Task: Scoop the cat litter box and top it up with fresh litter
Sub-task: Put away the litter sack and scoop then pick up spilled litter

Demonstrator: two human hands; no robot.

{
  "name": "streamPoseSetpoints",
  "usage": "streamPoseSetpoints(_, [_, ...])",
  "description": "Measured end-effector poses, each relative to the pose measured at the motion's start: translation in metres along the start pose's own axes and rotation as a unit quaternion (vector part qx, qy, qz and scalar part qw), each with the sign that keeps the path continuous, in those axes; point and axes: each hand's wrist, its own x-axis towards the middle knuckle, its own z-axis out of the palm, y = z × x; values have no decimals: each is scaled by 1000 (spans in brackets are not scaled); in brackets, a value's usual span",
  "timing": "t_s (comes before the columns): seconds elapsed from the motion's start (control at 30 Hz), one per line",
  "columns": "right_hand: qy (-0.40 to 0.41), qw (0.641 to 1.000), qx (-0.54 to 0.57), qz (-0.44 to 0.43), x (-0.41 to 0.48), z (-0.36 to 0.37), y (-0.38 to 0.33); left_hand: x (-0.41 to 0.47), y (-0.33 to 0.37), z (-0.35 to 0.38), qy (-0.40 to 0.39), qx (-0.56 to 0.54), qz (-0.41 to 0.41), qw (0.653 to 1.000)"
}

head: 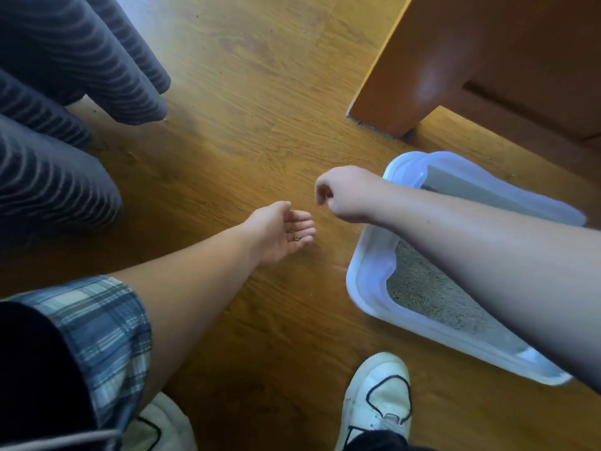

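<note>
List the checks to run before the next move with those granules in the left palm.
1. Left hand palm up, granules resting in it: ok.
2. Right hand curled; whether its fingers pinch anything: cannot tell.
3. Litter box open on top, litter showing: ok.
4. Floor free of strays: not ok, specks lie by the cabinet corner.
5. Scoop ready: cannot tell, none in view.
</note>
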Motion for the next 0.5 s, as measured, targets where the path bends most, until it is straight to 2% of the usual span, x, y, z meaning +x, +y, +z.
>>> streamPoseSetpoints(0.1, [-11, 997, -43, 60, -3, -7, 18, -1, 5, -2, 22, 22, 10, 999])
streamPoseSetpoints(0.3, [-35, 989, -122, 81, 7, 0, 14, -3, 8, -18, 60, 37, 25, 997])
streamPoseSetpoints(0.5, [-125, 961, -229, 95, 10, 9, 0, -8, -1, -35, 56, 20, 16, 998])
